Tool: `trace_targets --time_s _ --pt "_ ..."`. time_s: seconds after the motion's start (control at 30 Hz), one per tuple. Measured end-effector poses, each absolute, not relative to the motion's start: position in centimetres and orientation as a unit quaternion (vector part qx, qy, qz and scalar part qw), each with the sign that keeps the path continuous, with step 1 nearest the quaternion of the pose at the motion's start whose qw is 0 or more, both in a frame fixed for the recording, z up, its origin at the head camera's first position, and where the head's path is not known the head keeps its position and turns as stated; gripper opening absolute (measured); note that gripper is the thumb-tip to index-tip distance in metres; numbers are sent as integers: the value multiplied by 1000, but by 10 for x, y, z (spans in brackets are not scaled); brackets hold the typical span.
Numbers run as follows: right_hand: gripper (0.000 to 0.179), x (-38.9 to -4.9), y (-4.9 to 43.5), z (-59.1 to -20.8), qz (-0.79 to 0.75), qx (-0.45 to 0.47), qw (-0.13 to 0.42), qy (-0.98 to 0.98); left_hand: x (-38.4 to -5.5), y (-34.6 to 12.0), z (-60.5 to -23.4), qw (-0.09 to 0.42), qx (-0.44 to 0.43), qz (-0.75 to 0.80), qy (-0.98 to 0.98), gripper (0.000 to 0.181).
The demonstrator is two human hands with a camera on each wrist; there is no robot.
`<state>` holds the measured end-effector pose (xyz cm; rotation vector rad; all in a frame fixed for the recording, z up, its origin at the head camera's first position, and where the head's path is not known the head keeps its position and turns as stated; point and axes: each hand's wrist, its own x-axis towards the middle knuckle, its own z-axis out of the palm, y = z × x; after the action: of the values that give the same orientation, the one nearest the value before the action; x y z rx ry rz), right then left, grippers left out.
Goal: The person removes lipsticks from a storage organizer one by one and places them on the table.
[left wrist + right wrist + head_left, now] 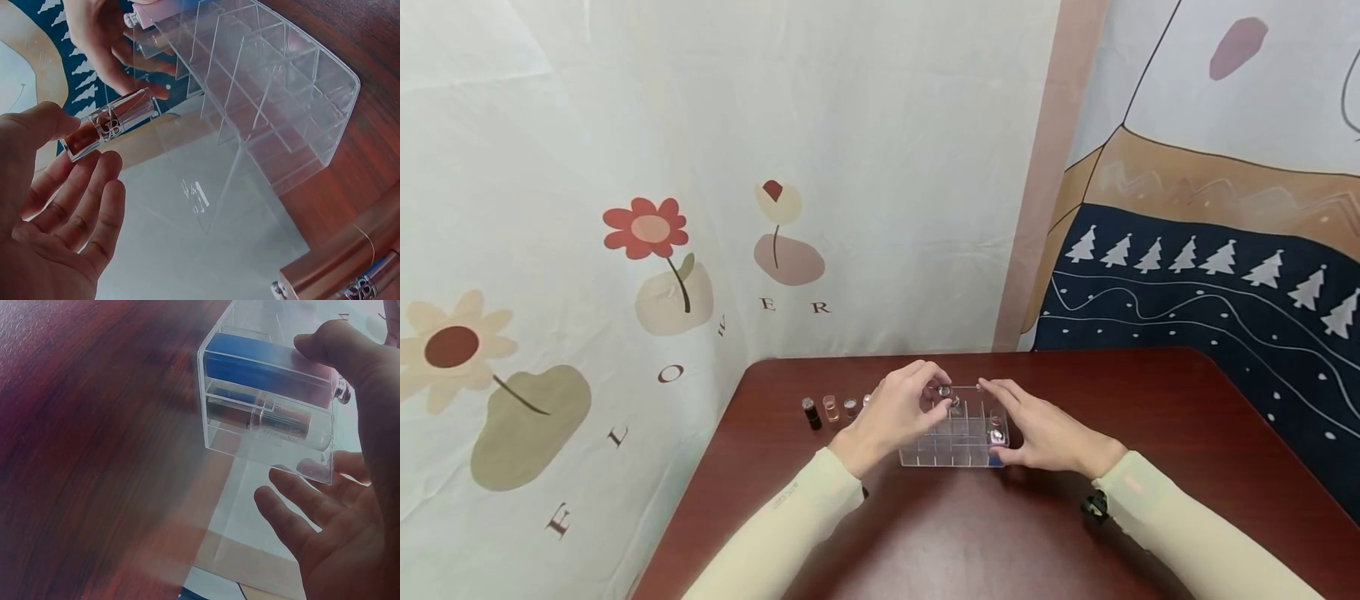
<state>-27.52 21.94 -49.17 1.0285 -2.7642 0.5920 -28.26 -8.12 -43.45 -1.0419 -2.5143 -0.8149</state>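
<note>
My left hand (pixel 891 421) pinches a clear lip gloss tube (pixel 112 125) with reddish-brown contents and a silver emblem, between thumb and fingers. It is held tilted above the far part of a clear divided organizer (pixel 927 456). My right hand (pixel 1048 432) grips the organizer's right side, thumb at the near corner and fingers at the far side. In the right wrist view, a blue-and-pink lipstick tube (pixel 265 365) with a silver knob fills one compartment under the thumb. Beside it, another compartment holds a clear-capped tube (pixel 284 425).
Left of the organizer, several lip tubes stand in a row, among them a black one (pixel 811 414) and a clear amber one (pixel 831 408). A copper-coloured tube (pixel 331 265) shows close up. The reddish-brown table (pixel 955 533) meets a printed curtain (pixel 895 208) behind.
</note>
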Motion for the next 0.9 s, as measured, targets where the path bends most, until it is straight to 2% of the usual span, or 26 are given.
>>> trace_targets --time_s 0.43,0.73,0.9 --pt "111 -277 220 -490 196 324 51 -924 -279 -98 -434 184 -356 -293 -868 22" --pt "109 -276 219 -494 191 351 93 -912 -273 -114 -436 194 -343 -316 -863 23" --pt "109 -276 218 -493 191 350 85 -913 -270 -121 -433 203 -337 -328 -859 27"
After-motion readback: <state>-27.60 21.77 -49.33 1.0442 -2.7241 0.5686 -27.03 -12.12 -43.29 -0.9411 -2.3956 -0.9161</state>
